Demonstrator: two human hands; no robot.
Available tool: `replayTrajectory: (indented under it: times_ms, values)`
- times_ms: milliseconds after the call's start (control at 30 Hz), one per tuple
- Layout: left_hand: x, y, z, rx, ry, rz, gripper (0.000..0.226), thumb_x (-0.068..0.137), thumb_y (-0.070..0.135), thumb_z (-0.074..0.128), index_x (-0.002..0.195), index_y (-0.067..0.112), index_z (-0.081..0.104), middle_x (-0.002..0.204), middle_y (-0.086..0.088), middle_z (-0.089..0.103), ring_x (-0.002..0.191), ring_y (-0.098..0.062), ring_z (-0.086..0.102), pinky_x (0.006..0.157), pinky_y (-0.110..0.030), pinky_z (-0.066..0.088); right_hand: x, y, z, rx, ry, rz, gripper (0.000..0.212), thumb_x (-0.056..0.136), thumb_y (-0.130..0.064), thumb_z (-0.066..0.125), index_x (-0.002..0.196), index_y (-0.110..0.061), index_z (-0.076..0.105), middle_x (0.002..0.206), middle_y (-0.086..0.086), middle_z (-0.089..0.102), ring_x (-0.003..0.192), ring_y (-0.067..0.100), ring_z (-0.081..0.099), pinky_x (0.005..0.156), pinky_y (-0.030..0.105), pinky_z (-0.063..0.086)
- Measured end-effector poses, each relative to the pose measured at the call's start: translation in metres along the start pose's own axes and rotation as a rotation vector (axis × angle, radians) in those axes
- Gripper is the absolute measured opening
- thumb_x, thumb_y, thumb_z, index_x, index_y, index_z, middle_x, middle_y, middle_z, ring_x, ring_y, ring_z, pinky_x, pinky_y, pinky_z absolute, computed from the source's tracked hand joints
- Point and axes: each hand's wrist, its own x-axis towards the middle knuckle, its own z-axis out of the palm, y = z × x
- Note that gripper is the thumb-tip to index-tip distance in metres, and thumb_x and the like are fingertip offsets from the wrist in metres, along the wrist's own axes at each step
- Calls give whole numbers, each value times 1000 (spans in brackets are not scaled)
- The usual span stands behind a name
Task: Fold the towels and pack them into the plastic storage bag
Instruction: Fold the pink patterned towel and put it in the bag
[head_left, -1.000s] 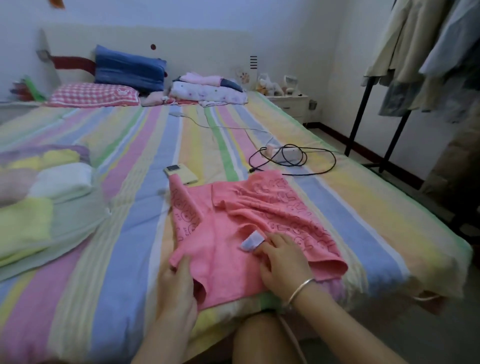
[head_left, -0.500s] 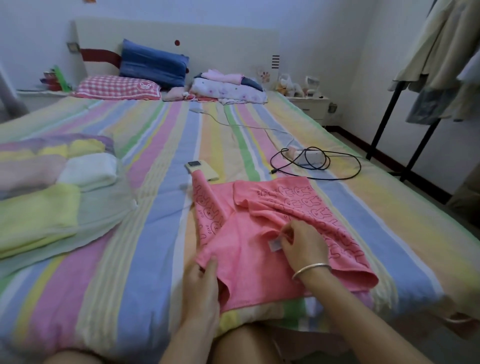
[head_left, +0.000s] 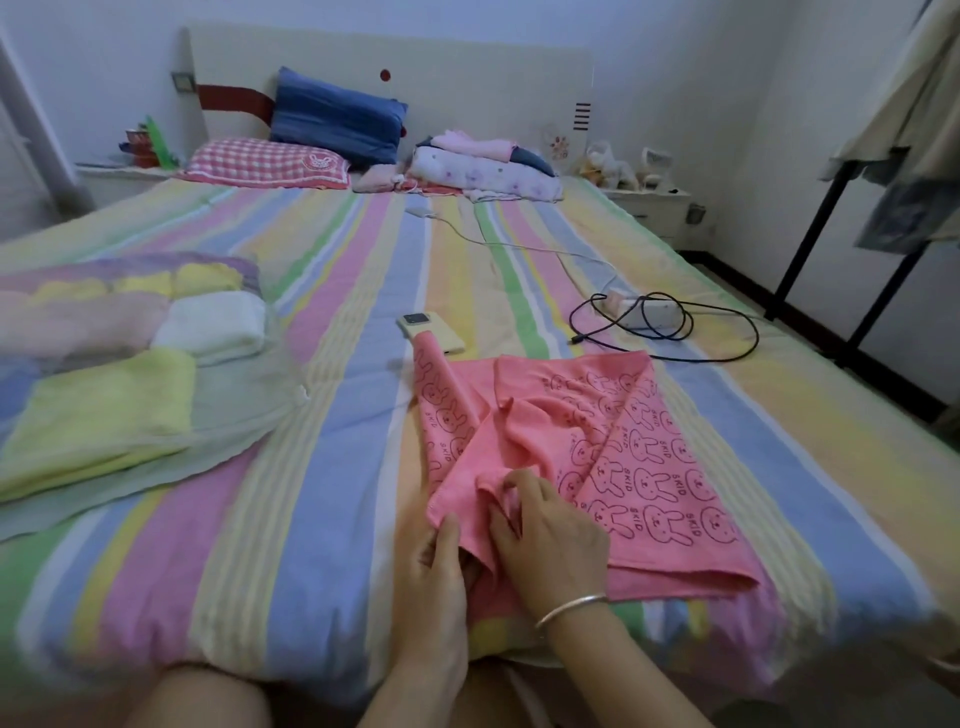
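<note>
A pink towel (head_left: 628, 457) printed with rabbits lies crumpled on the striped bed near its front edge. My left hand (head_left: 434, 577) pinches the towel's near left corner. My right hand (head_left: 545, 530), with a silver bangle on the wrist, grips a bunched fold of the same towel just beside the left. At the left of the bed lies a translucent plastic storage bag (head_left: 228, 415) with several folded towels inside: a yellow-green one (head_left: 104, 415), a white one (head_left: 213, 325) and paler ones behind.
A phone (head_left: 431, 332) lies just beyond the towel's far corner. A power strip with a coiled black cable (head_left: 660, 325) sits to the right. Pillows (head_left: 270, 161) and folded bedding are at the headboard. A clothes rack (head_left: 857, 249) stands right of the bed.
My hands have come together at the towel's near left corner, bunching the cloth there. The white label under my right hand is no longer visible. The camera has shifted.
</note>
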Motion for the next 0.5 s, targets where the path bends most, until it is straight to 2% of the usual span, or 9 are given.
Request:
replayTrajectory:
  times_ms: [100,167,233,300,400,500]
  values:
    - [-2,1,-1,11,-34,2,29,99,32,51,118,19,69,116,-5,71,114,-25,64,105,-51,44,5,-1,-3,89,-19,163,26,87,-53,58,76,-30,54,55,-9,55,41,10,49,39,21,34]
    - [-6,2,-1,34,-53,21,31,100,36,48,119,22,67,116,-2,71,113,-22,65,103,-50,46,5,-1,-6,302,27,248,23,86,-46,59,73,-28,52,63,-11,54,52,9,51,46,26,42]
    - [-7,1,-2,138,-53,121,29,101,37,46,116,26,68,113,5,72,110,-15,65,100,-45,49,2,-5,-9,443,146,186,20,83,-38,60,71,-24,53,75,-12,50,60,9,49,47,24,42]
    - [-6,-2,-3,306,-28,226,25,97,43,47,106,37,70,108,14,72,107,-6,65,98,-39,49,-4,-11,-10,447,164,81,15,82,-35,60,75,-23,55,79,-11,51,63,8,49,48,22,42]
    - [-6,-5,-3,360,7,207,24,100,33,49,89,35,70,93,12,73,97,-7,66,92,-34,51,-15,-17,-6,379,129,-19,5,83,-32,57,87,-29,57,77,-13,57,66,6,53,49,20,43]
    - [-9,-1,-2,311,-30,172,25,97,39,50,90,30,73,93,9,74,96,-10,68,92,-36,51,-18,-15,-5,309,168,-77,8,85,-33,59,83,-26,62,72,-13,59,63,7,53,48,18,38]
